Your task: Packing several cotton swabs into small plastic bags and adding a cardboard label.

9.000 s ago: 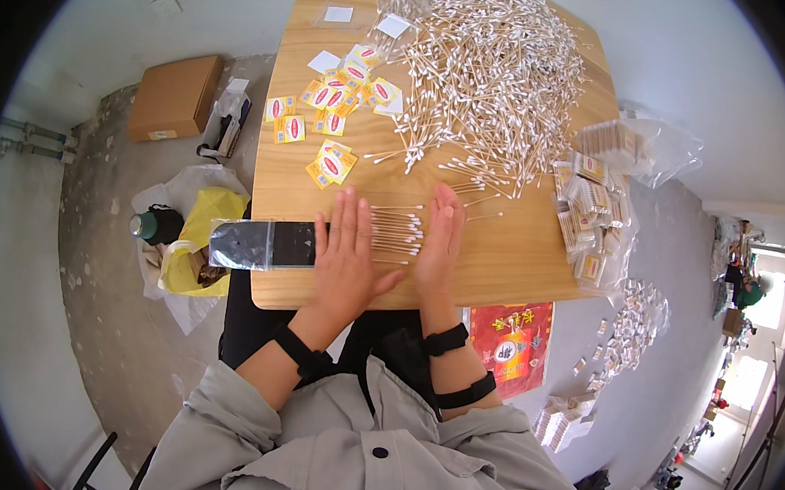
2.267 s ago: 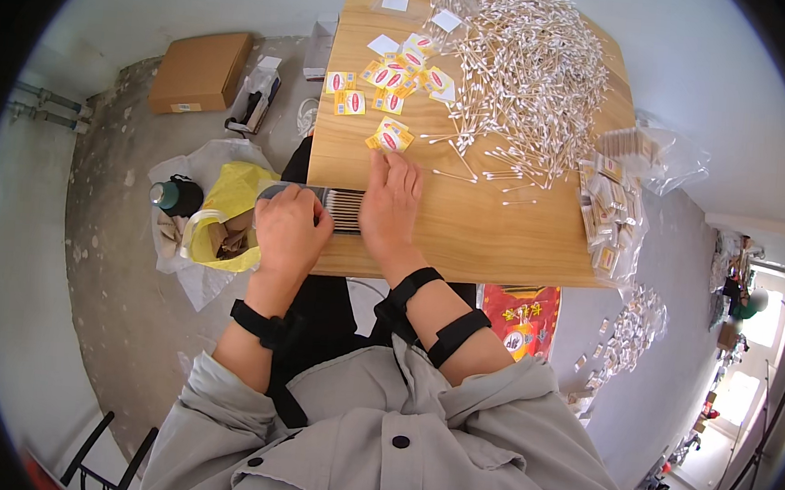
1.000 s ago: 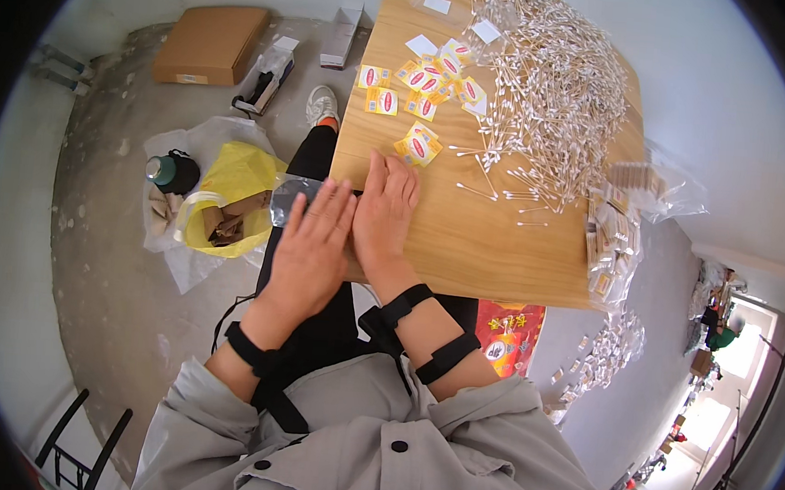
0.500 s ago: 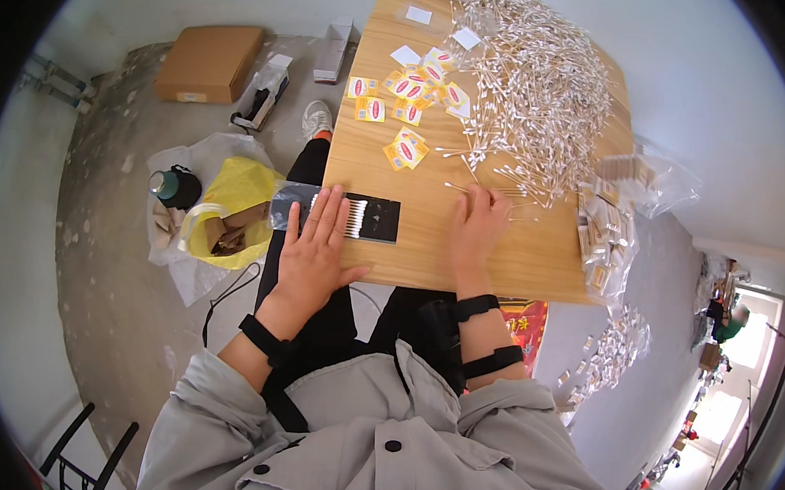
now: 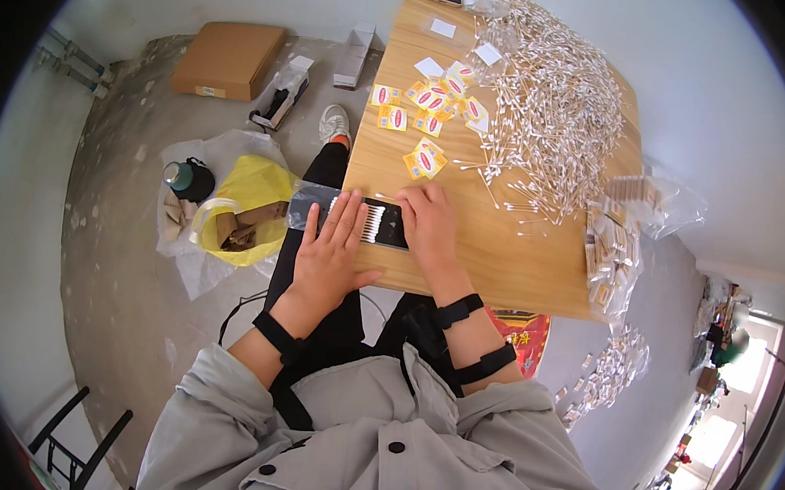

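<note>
Right hand (image 5: pixel 429 232) back from your pile (image 5: pixel 557 111), 1 o'clock, to the tray (image 5: pixel 392 232) at 12, fingers pinched, seemingly on a swab (image 5: pixel 382 196): one more beside the row (image 5: pixel 372 224). Left hand (image 5: pixel 328 251) flat over it, fingers slightly apart.

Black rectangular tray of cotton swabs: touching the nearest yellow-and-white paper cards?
Apart. The head view shows a strip of pale wooden tabletop between the black tray and the nearest yellow-and-white cards.

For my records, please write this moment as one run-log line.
left hand: flat over swab row on black slab; right hand: pinching single swab near slab; loose swab pile: on table, ahead right
</note>
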### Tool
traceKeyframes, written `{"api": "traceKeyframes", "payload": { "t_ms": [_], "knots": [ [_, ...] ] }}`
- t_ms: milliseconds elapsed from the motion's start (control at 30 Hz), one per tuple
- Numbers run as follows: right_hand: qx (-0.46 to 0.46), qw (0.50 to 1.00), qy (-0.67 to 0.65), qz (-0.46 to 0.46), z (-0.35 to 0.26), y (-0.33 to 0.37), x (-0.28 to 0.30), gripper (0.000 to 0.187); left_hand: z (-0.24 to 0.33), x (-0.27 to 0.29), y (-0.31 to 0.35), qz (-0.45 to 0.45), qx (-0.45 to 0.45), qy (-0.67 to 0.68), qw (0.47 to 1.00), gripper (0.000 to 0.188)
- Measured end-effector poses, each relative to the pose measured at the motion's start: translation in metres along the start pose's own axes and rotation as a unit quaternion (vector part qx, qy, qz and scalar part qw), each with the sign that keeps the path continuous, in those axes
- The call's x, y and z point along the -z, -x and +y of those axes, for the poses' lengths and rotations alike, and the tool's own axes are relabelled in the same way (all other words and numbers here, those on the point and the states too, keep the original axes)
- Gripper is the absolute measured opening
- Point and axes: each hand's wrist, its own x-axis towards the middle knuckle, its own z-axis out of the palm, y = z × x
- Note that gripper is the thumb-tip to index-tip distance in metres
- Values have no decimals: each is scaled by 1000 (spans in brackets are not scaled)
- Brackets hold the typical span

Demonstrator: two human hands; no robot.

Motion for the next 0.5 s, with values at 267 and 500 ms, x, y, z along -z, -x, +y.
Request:
{"api": "traceKeyframes", "payload": {
  "t_ms": [267, 500],
  "knots": [
    [59, 996, -23, -59, -7, -9, 5, 10, -2, -2, 2, -11, -1, -23, 1000, 102],
    [53, 995, -28, -75, -11, -12, -3, 9, -2, -3, 2, -12, 2, -16, 1000, 102]
  ]
}}
